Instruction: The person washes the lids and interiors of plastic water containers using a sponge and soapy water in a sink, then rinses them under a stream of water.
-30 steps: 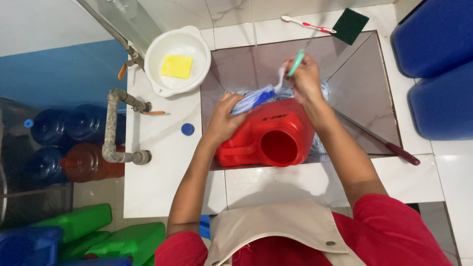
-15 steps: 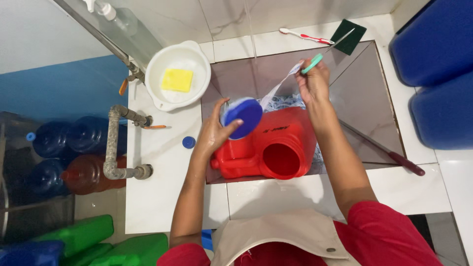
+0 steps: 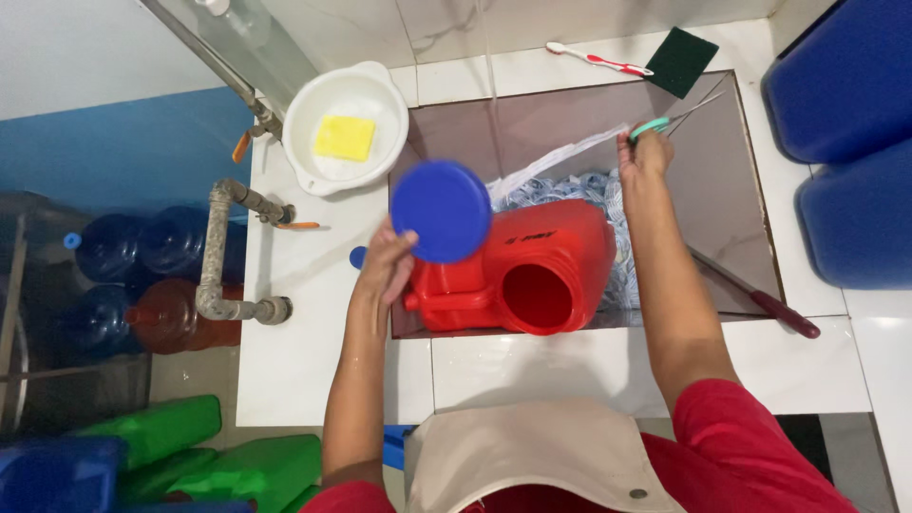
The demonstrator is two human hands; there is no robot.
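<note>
White-tiled counter [image 3: 313, 313] | brown sink [image 3: 722, 190] | red jug [image 3: 522, 271]

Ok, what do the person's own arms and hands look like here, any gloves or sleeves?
Both arms are bare from the short red sleeves down, no gloves on the left hand or the right hand. No watch or rings show. A beige apron covers the front.

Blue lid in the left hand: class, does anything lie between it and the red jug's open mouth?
Nothing visible does. The blue lid is held above the red jug, left of its uncovered mouth.
</note>
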